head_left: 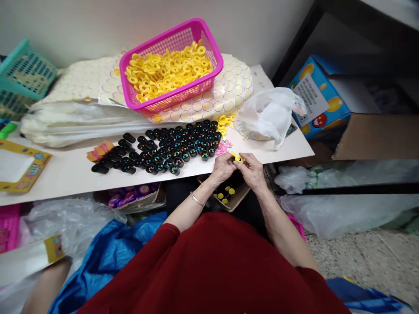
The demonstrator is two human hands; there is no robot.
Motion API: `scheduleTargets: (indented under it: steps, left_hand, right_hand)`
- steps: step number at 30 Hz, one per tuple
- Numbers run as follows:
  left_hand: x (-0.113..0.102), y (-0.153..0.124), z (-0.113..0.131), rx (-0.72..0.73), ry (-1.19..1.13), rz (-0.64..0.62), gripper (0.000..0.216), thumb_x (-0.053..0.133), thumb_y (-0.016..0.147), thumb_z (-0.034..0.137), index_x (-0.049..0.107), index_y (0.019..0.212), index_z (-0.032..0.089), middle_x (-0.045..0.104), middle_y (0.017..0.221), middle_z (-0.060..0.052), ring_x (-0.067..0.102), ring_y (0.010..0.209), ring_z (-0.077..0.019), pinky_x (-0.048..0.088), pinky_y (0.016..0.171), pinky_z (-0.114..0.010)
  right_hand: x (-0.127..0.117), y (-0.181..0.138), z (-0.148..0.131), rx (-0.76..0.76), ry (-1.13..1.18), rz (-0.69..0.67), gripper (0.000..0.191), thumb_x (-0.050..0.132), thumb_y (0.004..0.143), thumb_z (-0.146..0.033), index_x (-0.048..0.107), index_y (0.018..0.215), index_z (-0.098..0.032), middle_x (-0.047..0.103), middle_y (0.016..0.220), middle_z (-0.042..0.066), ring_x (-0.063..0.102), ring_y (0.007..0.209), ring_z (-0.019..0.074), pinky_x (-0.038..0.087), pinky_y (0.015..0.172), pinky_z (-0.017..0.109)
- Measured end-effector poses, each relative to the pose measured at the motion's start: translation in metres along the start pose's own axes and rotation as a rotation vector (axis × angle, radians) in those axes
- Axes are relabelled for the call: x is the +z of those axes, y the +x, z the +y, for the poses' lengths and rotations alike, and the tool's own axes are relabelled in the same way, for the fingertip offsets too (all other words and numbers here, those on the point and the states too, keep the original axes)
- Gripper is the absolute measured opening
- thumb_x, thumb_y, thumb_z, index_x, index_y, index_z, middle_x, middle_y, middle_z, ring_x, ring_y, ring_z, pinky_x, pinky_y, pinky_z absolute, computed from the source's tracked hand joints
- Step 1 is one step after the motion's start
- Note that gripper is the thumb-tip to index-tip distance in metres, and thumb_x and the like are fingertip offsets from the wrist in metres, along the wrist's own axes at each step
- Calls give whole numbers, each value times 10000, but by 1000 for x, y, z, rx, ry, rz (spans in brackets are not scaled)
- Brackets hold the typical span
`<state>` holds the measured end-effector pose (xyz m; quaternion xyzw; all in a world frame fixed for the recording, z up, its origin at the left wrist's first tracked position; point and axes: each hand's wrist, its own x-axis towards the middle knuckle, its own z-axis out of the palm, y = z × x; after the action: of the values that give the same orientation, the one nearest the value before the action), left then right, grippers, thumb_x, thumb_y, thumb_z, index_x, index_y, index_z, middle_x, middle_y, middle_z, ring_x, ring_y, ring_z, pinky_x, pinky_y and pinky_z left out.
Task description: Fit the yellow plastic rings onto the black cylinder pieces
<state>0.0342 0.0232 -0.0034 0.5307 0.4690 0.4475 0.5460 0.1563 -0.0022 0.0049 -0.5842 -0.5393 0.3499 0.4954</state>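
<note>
My left hand (223, 168) and my right hand (251, 171) meet at the front edge of the white table (65, 172), both pinched on one small yellow ring piece (238, 158). Just beyond them stands a cluster of small black tubes (170, 146) with coloured dots on their tops, some lying on their sides at the left. A few loose yellow rings (224, 121) and pink bits (223, 147) lie near the cluster. A pink basket (214, 54) full of yellow rings sits at the back on sheets of round stickers (229, 93).
A cardboard box (234, 198) with finished black-and-yellow pieces sits under my hands. A white plastic bag (270, 114) lies at the table's right end. A teal basket (24, 74) and a yellow-framed box (22, 163) are at the left. A blue carton (319, 98) stands on the right.
</note>
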Motion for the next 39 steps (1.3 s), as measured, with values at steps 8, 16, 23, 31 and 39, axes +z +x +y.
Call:
scheduleTargets:
  steps: [8, 16, 23, 31, 39]
  left_hand:
    - [6, -1, 1, -123, -73, -16, 367, 778, 553, 379, 588, 765, 148, 375, 485, 99, 312, 471, -44, 206, 490, -215]
    - [7, 2, -10, -58, -91, -35, 384, 773, 549, 385, 611, 799, 142, 446, 580, 79, 340, 504, -39, 241, 511, -214]
    - [5, 2, -6, -24, 14, -27, 225, 704, 576, 266, 622, 741, 137, 471, 625, 63, 355, 533, -51, 269, 533, -226]
    - [2, 2, -6, -70, -37, -28, 169, 611, 542, 192, 627, 695, 123, 471, 566, 70, 363, 533, -50, 253, 511, -205]
    - [-8, 7, 16, -308, -361, -79, 209, 651, 595, 317, 611, 627, 114, 485, 467, 42, 411, 431, -55, 293, 442, -193]
  right_hand:
    - [-6, 7, -1, 300, 472, 111, 309, 738, 652, -441, 653, 802, -184, 634, 738, -9, 504, 519, 66, 423, 434, 192]
    - [-11, 7, 2, 329, 573, 49, 367, 827, 559, -389, 698, 852, -209, 680, 802, 3, 565, 606, 93, 464, 495, 217]
    - [-13, 2, 4, -71, -41, -71, 305, 657, 758, -409, 689, 996, -220, 643, 895, 33, 587, 781, 164, 503, 742, 334]
    - [-14, 4, -3, -315, -494, -136, 271, 559, 824, -352, 670, 1039, -229, 626, 992, 89, 577, 916, 241, 495, 807, 387]
    - [-9, 10, -11, -145, -292, -130, 205, 653, 726, -319, 707, 892, -212, 606, 838, 33, 560, 715, 160, 479, 659, 306]
